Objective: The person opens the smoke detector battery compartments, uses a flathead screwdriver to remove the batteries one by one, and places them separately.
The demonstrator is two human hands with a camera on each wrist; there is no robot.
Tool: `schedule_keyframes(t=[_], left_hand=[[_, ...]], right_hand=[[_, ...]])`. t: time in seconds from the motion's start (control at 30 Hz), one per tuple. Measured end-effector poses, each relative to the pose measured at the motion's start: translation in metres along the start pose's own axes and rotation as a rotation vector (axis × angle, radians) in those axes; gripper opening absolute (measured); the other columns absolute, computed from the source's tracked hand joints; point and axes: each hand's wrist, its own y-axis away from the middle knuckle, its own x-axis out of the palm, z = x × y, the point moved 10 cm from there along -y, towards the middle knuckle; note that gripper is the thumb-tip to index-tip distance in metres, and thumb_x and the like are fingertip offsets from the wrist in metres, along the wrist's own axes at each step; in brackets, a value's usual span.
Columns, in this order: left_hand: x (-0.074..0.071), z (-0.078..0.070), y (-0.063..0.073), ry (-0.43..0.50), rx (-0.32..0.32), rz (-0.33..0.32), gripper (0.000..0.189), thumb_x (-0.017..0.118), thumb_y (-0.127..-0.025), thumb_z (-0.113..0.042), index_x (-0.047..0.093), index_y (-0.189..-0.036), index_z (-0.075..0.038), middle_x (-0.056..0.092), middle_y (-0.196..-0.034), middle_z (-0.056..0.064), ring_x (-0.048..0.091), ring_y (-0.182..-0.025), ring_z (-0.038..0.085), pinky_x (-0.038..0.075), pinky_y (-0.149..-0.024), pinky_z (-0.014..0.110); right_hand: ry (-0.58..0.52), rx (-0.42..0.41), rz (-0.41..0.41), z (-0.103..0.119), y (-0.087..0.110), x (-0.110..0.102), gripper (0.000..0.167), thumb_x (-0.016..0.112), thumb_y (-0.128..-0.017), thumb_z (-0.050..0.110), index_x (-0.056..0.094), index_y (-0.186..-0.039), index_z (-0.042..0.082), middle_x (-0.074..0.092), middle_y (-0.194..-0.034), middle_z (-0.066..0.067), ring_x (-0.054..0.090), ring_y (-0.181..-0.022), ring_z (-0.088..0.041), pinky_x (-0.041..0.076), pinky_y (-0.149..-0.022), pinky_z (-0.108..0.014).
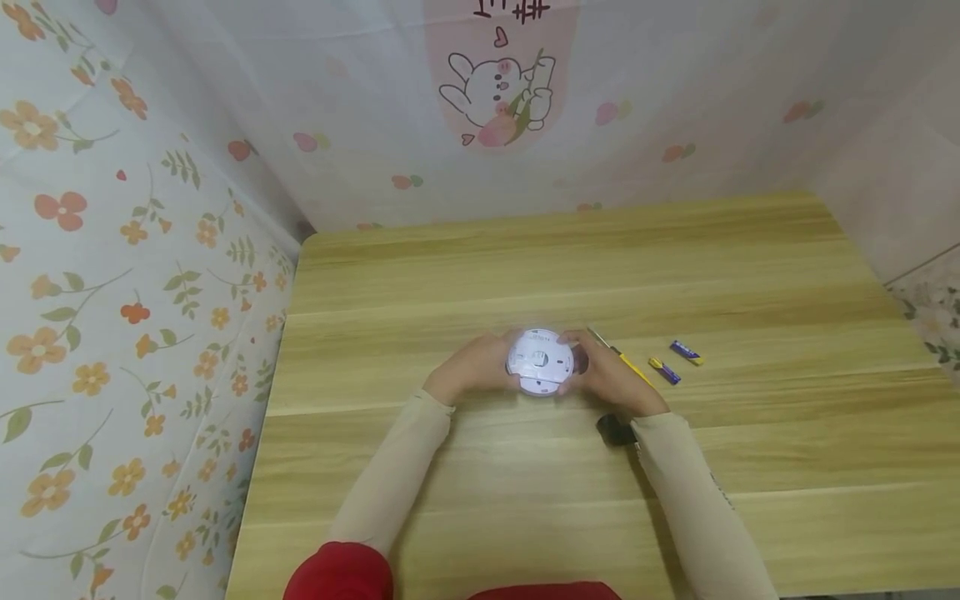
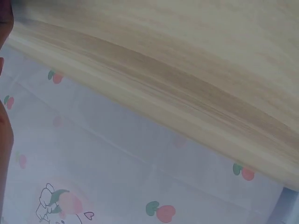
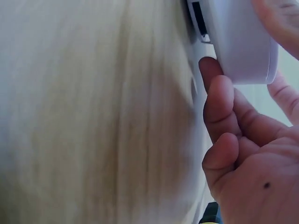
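Observation:
Both hands hold a round white device [image 1: 538,358] above the middle of the table, its flat face with small slots and printed marks turned up. My left hand [image 1: 480,362] grips its left side. Around the right edge curl the fingers and thumb of my right hand [image 1: 600,367]. In the right wrist view, fingertips [image 3: 219,95] support the smooth white side of the device [image 3: 243,42], where a dark opening shows. Only a sliver of the left hand [image 2: 4,130] enters the left wrist view; its hold is out of frame there.
A yellow screwdriver [image 1: 630,365] lies just beyond the right hand, partly hidden. Two blue-and-yellow batteries [image 1: 686,352] [image 1: 664,371] lie to its right. A small black object [image 1: 615,431] shows beside the right sleeve. Printed cloth [image 1: 360,125] hangs behind the wooden table [image 1: 450,275].

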Motion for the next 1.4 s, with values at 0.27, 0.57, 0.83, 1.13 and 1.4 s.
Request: schedule_keyframes(t=[0.27,0.57,0.83,1.13,1.4], left_hand=[[0.0,0.0,0.003,-0.004,0.012,-0.012,0.088,0.075,-0.076,-0.026,0.032,-0.147,0.002,0.066,-0.101,0.011,0.058,-0.084,0.015,0.052,-0.086,0.03],[-0.002,0.001,0.007,0.054,0.015,-0.024,0.083,0.077,-0.077,-0.03,0.038,-0.144,-0.001,0.066,-0.113,0.012,0.063,-0.097,0.018,0.051,-0.093,0.032],[-0.004,0.017,0.001,0.202,-0.069,0.058,0.081,0.072,-0.082,-0.027,0.03,-0.15,-0.015,0.052,-0.141,0.009,0.054,-0.123,0.023,0.042,-0.107,0.041],[0.011,0.028,0.004,0.373,-0.089,0.128,0.076,0.064,-0.092,-0.027,0.02,-0.153,-0.027,0.061,-0.103,0.008,0.059,-0.086,0.019,0.05,-0.082,0.032],[0.004,0.024,0.005,0.44,-0.042,0.048,0.067,0.058,-0.094,-0.017,0.025,-0.151,-0.025,0.062,-0.097,0.01,0.061,-0.082,0.021,0.051,-0.072,0.029]], right_hand=[[-0.006,-0.031,0.008,0.005,0.0,0.002,0.072,0.083,-0.071,0.013,0.043,-0.13,0.005,0.058,-0.099,-0.012,0.055,-0.09,-0.02,0.045,-0.079,-0.026],[0.001,-0.046,0.008,0.007,-0.003,0.004,0.071,0.082,-0.072,0.012,0.043,-0.131,0.003,0.06,-0.1,-0.014,0.058,-0.091,-0.021,0.046,-0.082,-0.029],[-0.082,0.026,0.007,-0.004,-0.004,0.003,0.071,0.08,-0.076,0.011,0.041,-0.135,0.008,0.052,-0.113,-0.014,0.048,-0.1,-0.024,0.04,-0.086,-0.028],[-0.117,0.049,0.028,-0.012,-0.002,0.003,0.053,0.063,-0.093,0.02,0.038,-0.14,0.013,0.048,-0.131,-0.018,0.046,-0.119,-0.032,0.038,-0.104,-0.047],[-0.084,0.072,-0.097,-0.007,-0.003,-0.004,0.036,0.056,-0.097,0.016,0.047,-0.132,0.013,0.057,-0.114,-0.017,0.052,-0.096,-0.027,0.042,-0.082,-0.033]])
